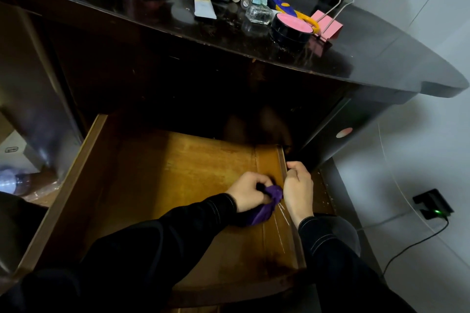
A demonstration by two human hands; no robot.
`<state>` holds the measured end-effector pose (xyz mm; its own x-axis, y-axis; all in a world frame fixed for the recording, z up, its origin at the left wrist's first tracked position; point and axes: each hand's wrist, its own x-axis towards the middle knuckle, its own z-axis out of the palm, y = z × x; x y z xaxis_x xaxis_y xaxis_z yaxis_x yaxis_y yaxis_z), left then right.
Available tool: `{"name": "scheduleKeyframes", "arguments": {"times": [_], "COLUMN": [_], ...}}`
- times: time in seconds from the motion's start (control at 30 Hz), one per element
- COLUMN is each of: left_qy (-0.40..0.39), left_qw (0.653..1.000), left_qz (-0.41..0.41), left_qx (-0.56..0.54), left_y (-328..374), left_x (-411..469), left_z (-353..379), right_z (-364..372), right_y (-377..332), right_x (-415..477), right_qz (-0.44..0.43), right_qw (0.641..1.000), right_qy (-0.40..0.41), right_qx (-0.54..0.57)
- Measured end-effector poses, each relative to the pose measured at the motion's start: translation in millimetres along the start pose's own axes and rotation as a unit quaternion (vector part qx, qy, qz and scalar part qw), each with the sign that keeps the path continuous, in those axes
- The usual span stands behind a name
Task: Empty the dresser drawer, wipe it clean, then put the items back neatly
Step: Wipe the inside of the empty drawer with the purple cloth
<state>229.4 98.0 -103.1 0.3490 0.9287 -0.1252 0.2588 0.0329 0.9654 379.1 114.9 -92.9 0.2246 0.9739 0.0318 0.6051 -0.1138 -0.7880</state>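
The drawer (178,173) stands pulled out toward me, its wooden floor in plain view. My left hand (248,190) grips a bunched purple cloth (267,204) down on that floor, close to the right wall. My right hand (298,190) sits just beside it, fingers curled over the right wall's rim. On the dark dresser top (356,58) beyond lie small things: a pink binder clip (328,24), a round pink-lidded tin (292,26), a glass bottle (259,14) and a white tube (203,5). Far right on the tiles, 1 charger (433,204) glows green.
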Motion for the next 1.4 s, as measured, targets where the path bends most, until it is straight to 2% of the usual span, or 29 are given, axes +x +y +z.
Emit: {"name": "scheduleKeyframes", "arguments": {"times": [0.1,0.2,0.27,0.4,0.47,0.57,0.67,0.73,0.83,0.9,0.97,1.1,1.27,1.33,1.4], "left_qy": [0.015,-0.028,-0.033,0.014,0.025,-0.022,-0.034,-0.025,0.003,0.03,0.031,-0.02,0.038,0.032,-0.006], "left_qw": [1.0,0.997,0.995,1.0,0.999,0.998,0.995,0.997,1.0,0.998,0.999,0.996,0.998,0.999,0.998], "left_qz": [0.007,-0.045,-0.049,0.003,0.0,-0.039,-0.028,-0.007,0.011,0.032,0.026,-0.021,0.032,0.015,-0.031], "left_qx": [-0.022,0.063,0.078,-0.018,-0.027,0.051,0.089,0.077,-0.02,-0.046,-0.014,0.089,-0.028,-0.017,0.062], "left_y": [-0.4,-11.1,-11.4,-0.3,-3.4,-16.2,-15.8,-7.2,2.3,1.3,-5.8,-12.9,3.5,-1.5,-10.6], "left_x": [-2.3,-4.8,-4.2,-1.9,-4.1,-6.2,-6.0,-4.7,-7.5,-11.2,-14.0,-14.4,-11.6,-12.4,-15.7], "left_z": [3.3,8.1,7.8,5.9,8.3,13.4,13.7,11.1,9.1,11.7,16.1,17.4,15.9,17.7,22.4], "right_z": [0.4,0.1,0.5,0.3,-0.8,-7.3,-13.0,-13.7,-11.2,-10.5,-10.8,-11.3,-9.8,-10.2,-11.1], "right_y": [0.6,0.3,0.5,2.8,2.2,7.5,17.4,20.4,17.8,16.0,15.7,15.9,15.7,15.7,15.3], "right_x": [0.3,0.1,0.1,0.4,0.1,-5.2,-16.7,-22.7,-26.9,-26.8,-26.7,-26.4,-26.3,-26.4,-26.4], "right_qz": [0.004,0.007,0.005,-0.002,-0.006,-0.011,-0.015,-0.02,-0.02,-0.017,-0.011,-0.009,-0.019,-0.017,-0.009], "right_qw": [1.0,1.0,1.0,1.0,1.0,0.998,0.993,0.992,0.992,0.993,0.993,0.994,0.993,0.993,0.993], "right_qy": [-0.004,0.001,0.004,-0.001,-0.015,-0.06,-0.096,-0.088,-0.077,-0.066,-0.059,-0.058,-0.046,-0.043,-0.044], "right_qx": [0.003,0.002,0.006,0.02,0.016,0.032,0.064,0.086,0.097,0.097,0.097,0.097,0.107,0.11,0.106]}}
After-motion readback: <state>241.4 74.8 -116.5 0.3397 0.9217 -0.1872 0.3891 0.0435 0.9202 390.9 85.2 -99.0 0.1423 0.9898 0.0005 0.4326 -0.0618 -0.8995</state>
